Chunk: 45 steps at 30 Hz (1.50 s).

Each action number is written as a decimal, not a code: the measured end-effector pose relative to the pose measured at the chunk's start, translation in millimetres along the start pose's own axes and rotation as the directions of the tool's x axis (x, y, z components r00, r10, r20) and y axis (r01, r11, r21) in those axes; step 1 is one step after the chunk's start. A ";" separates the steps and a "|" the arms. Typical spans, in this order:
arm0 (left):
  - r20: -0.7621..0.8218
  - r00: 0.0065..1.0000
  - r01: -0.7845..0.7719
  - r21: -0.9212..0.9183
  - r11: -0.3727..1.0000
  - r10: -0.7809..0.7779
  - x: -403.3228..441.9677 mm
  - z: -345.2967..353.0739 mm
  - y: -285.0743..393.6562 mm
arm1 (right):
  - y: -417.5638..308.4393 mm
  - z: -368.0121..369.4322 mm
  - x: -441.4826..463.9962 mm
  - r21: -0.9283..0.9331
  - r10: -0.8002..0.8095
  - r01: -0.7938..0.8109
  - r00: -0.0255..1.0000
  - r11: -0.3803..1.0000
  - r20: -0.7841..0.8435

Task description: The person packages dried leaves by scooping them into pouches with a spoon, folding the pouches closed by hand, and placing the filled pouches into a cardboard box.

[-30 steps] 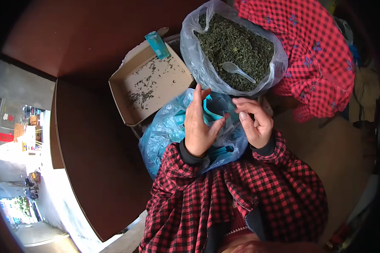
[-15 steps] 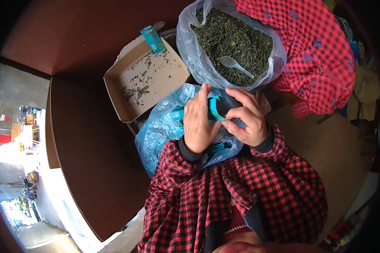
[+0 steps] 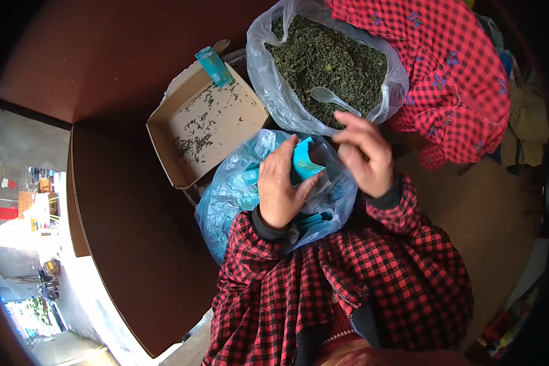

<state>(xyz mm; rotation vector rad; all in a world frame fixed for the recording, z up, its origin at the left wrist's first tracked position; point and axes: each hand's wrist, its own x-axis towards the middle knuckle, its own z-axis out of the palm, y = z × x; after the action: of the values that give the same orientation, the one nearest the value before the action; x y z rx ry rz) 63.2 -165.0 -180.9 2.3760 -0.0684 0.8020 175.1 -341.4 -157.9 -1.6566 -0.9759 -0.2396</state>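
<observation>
My left hand (image 3: 280, 185) holds a small teal packet (image 3: 306, 161) between thumb and fingers, above a blue plastic bag (image 3: 226, 204) that has more teal packets in it. To the right, my right hand (image 3: 367, 154) is raised with its fingers apart and nothing in them, just below the open clear bag (image 3: 259, 64) of dried green leaves (image 3: 323, 58). A clear plastic spoon (image 3: 334, 99) lies on the leaves, its handle end near my right fingertips.
A shallow cardboard box (image 3: 183, 174) with scattered leaf bits stands at the upper left, another teal packet (image 3: 214, 67) on its far edge. Red checked cloth (image 3: 451, 79) lies at the upper right. A large brown carton (image 3: 140, 244) stands at the left.
My right hand has let go of the teal packet and moved up and right toward the leaf bag, its fingers now spread. My left hand has kept the packet.
</observation>
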 end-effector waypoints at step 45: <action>0.095 0.942 0.333 -0.163 0.929 -0.321 119.5 81.1 -34.1 | 89.5 -67.1 96.6 -0.589 -0.178 0.158 0.984 0.792 0.024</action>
<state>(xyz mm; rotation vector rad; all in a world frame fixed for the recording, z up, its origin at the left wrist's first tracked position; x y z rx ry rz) 211.6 -167.3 -182.6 2.1663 0.2174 0.5327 321.0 -356.5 -139.8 -2.1181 -1.0923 -0.7547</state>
